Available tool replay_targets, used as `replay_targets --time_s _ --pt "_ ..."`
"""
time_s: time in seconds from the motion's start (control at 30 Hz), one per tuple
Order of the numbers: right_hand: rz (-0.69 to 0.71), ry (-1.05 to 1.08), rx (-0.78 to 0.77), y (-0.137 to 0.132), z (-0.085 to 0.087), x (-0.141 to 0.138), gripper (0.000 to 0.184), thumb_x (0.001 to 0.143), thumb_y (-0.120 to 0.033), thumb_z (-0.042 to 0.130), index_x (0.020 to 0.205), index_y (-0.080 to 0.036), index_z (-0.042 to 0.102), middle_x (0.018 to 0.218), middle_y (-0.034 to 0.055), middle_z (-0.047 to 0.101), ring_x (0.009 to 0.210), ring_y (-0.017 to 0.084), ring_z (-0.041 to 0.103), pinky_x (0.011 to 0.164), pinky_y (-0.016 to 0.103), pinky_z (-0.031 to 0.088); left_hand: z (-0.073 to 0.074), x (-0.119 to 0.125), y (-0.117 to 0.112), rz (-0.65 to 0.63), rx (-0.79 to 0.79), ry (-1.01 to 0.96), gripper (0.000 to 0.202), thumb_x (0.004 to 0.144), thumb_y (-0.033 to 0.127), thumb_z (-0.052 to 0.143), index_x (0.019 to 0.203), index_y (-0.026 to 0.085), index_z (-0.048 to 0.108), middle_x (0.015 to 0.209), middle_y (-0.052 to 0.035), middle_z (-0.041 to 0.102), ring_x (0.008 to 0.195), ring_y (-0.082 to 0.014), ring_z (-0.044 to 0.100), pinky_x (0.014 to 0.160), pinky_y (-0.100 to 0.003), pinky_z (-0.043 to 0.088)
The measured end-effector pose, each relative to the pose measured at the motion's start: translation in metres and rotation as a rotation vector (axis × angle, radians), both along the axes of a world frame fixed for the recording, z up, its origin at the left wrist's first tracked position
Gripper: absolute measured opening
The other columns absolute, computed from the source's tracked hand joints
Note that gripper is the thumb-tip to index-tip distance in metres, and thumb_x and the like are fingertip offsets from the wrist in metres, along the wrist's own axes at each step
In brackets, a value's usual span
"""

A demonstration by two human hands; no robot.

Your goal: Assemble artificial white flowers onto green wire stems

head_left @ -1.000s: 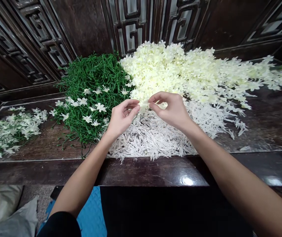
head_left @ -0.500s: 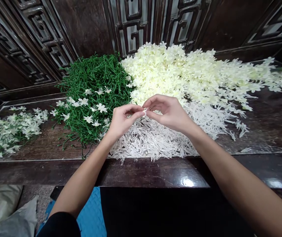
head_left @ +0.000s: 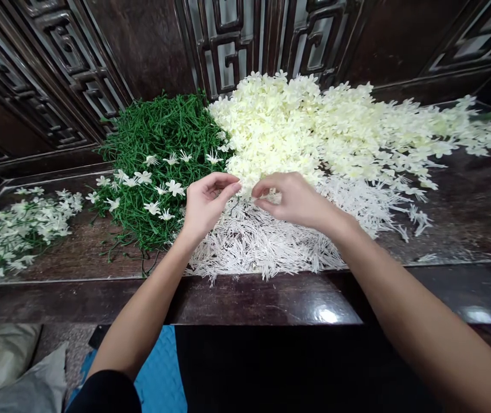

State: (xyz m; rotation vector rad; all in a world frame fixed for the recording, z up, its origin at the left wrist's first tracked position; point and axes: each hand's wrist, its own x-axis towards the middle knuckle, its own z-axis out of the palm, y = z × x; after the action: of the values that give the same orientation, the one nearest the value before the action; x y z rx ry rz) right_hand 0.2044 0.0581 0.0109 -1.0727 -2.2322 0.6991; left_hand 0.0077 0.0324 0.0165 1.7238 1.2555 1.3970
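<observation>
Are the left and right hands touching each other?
Apart. The head view shows a gap between the left hand and right hand, with pale flowers visible through it.

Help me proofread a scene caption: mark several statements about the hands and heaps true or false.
The tangle of thin green stems lies left of the pale yellow, petalled flower heap. True.
White, open-petalled blossoms lie on the green tangle. True.
The bare left hand touches the bare right hand. False: a gap separates them.
A heap of thin white strands lies on the dark brown wooden surface. True.
The white heap lies behind the yellow heap. False: it lies on the near side.
</observation>
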Motion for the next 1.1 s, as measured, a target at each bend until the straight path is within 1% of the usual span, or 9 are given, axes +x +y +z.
replay_targets --time_s 0.1,0.17,0.23,0.37,0.43,0.53,0.63,0.83,1.1 --pt "0.127 -0.146 0.090 -0.002 -0.009 -0.006 0.022 0.086 -0.011 0.059 0.099 -0.021 0.075 0.098 0.0059 0.075 0.097 0.025 0.067 0.095 0.055 0.052 -0.001 -0.001 0.002 -0.021 -0.015 -0.021 0.004 0.078 0.019 0.073 0.082 0.019 0.072 0.083 -0.0038 0.075 0.075 -0.0130 0.068 0.072 -0.028 0.060" --pt "0.143 -0.184 0.141 -0.003 -0.013 -0.008 0.028 0.086 -0.006 0.056 0.101 -0.020 0.075 0.096 0.0061 0.075 0.095 0.024 0.067 0.095 0.057 0.052 -0.002 -0.002 0.002 -0.036 -0.035 -0.047 0.005 0.077 0.019 0.074 0.082 0.019 0.072 0.083 -0.0037 0.074 0.074 -0.0128 0.068 0.073 -0.028 0.061" --pt "0.116 -0.176 0.134 -0.002 -0.012 -0.009 0.027 0.085 -0.004 0.057 0.098 -0.019 0.076 0.091 0.0068 0.076 0.090 0.024 0.068 0.092 0.057 0.053 -0.002 -0.002 0.003 -0.044 -0.055 -0.074 0.005 0.077 0.018 0.074 0.081 0.019 0.072 0.082 -0.0036 0.074 0.073 -0.0125 0.068 0.074 -0.028 0.061" --pt "0.021 -0.033 0.052 -0.001 -0.003 -0.005 0.019 0.085 -0.009 0.065 0.097 -0.015 0.078 0.096 0.0106 0.077 0.088 0.024 0.072 0.087 0.052 0.059 0.000 -0.002 0.002 -0.053 -0.087 -0.114 0.005 0.076 0.016 0.074 0.081 0.018 0.072 0.079 -0.0030 0.073 0.071 -0.0116 0.067 0.073 -0.027 0.061" --pt "-0.005 0.085 0.028 -0.001 0.003 -0.003 0.017 0.086 -0.014 0.066 0.096 -0.019 0.079 0.100 0.0084 0.078 0.090 0.023 0.073 0.087 0.051 0.059 0.000 -0.002 0.002 -0.058 -0.099 -0.129 0.005 0.076 0.016 0.073 0.081 0.018 0.072 0.078 -0.0026 0.073 0.069 -0.0110 0.067 0.072 -0.027 0.061" --pt "-0.005 0.216 0.031 -0.005 0.011 -0.002 0.014 0.084 -0.019 0.068 0.091 -0.025 0.079 0.095 0.0029 0.079 0.086 0.022 0.073 0.082 0.048 0.060 -0.001 -0.004 0.004 -0.063 -0.122 -0.141 0.005 0.077 0.016 0.073 0.081 0.018 0.072 0.077 -0.0027 0.073 0.069 -0.0110 0.067 0.072 -0.027 0.061" --pt "0.014 0.296 0.042 -0.009 0.014 -0.003 0.013 0.083 -0.021 0.068 0.090 -0.022 0.079 0.089 0.0035 0.079 0.080 0.020 0.073 0.076 0.042 0.060 -0.003 -0.005 0.005 -0.076 -0.143 -0.156 0.006 0.077 0.016 0.073 0.082 0.018 0.073 0.078 -0.0027 0.073 0.069 -0.0110 0.068 0.072 -0.026 0.061" --pt "0.014 0.339 0.069 -0.011 0.013 -0.006 0.014 0.083 -0.019 0.067 0.089 -0.019 0.079 0.088 0.0047 0.079 0.080 0.020 0.073 0.075 0.039 0.061 -0.002 -0.004 0.004 -0.143 -0.129 -0.151 0.008 0.074 0.015 0.075 0.082 0.017 0.073 0.077 -0.0014 0.073 0.068 -0.0096 0.067 0.070 -0.024 0.060" --pt "0.023 0.342 0.082 -0.011 0.013 -0.006 0.016 0.080 -0.015 0.065 0.086 -0.017 0.079 0.081 0.0052 0.078 0.071 0.018 0.070 0.066 0.035 0.061 0.000 -0.001 0.002 -0.130 -0.117 -0.044 0.008 0.075 0.018 0.077 0.082 0.018 0.074 0.081 -0.0034 0.074 0.073 -0.0123 0.067 0.073 -0.027 0.059"
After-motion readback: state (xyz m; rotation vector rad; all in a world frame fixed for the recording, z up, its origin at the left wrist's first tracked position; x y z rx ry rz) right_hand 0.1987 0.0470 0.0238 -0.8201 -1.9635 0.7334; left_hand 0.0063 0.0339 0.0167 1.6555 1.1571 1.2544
